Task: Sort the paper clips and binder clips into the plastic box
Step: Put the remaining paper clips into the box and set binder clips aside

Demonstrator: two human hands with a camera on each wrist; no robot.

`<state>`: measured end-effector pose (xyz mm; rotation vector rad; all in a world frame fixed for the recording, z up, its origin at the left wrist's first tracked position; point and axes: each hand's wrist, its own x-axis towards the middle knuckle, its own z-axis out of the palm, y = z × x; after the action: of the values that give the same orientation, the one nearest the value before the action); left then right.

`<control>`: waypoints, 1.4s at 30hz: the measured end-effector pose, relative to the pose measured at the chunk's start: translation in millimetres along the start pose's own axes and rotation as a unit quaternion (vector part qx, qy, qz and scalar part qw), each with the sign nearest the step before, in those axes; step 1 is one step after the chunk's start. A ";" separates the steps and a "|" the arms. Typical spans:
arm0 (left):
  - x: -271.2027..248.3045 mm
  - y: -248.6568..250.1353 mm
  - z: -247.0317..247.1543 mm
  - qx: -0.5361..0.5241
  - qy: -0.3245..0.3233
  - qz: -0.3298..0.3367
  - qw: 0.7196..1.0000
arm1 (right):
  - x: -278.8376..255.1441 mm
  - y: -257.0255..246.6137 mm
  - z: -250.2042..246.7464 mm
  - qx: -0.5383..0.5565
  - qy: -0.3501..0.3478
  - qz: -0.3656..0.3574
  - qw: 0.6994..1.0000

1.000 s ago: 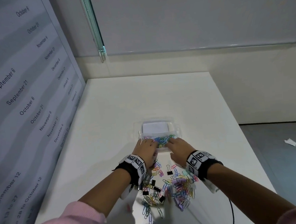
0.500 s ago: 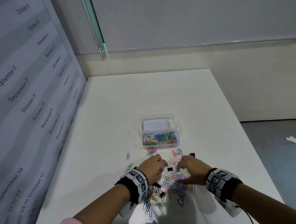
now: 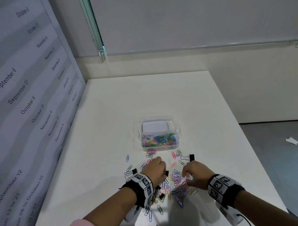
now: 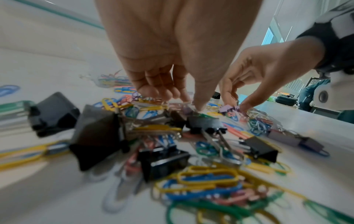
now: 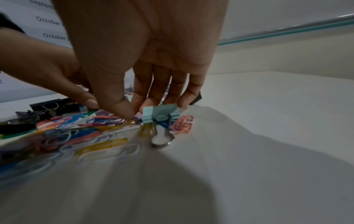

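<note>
**Coloured clips heaped on white table, both hands down in the pile**

Clear plastic box standing beyond the heap, near half full of paper clips, far half holding white paper. Loose paper clips and black binder clips scattered across white table in front of it. Left hand lowered, fingertips and thumb touching the pile; grasp not clear. Right hand pinching at small lilac clip, just beside pale blue binder clip.
</note>
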<state>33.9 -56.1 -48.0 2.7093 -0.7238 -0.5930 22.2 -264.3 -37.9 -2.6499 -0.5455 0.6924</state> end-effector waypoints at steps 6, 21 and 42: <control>-5.4 -1.2 -9.2 -0.108 0.051 -0.033 0.992 | 3.8 -7.9 -2.5 -0.013 -0.012 0.004 1.000; -23.0 -52.1 -24.7 -0.049 0.110 -0.197 0.973 | 4.6 5.4 -6.4 0.008 -0.028 -0.011 1.000; -2.1 -5.0 -2.8 -0.078 -0.022 -0.025 0.996 | 15.0 -25.5 -1.9 0.012 -0.019 0.002 1.000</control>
<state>35.6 -50.3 -46.6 2.5838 -0.5953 -0.6918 28.3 -235.9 -31.5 -2.6202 -0.5395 0.7461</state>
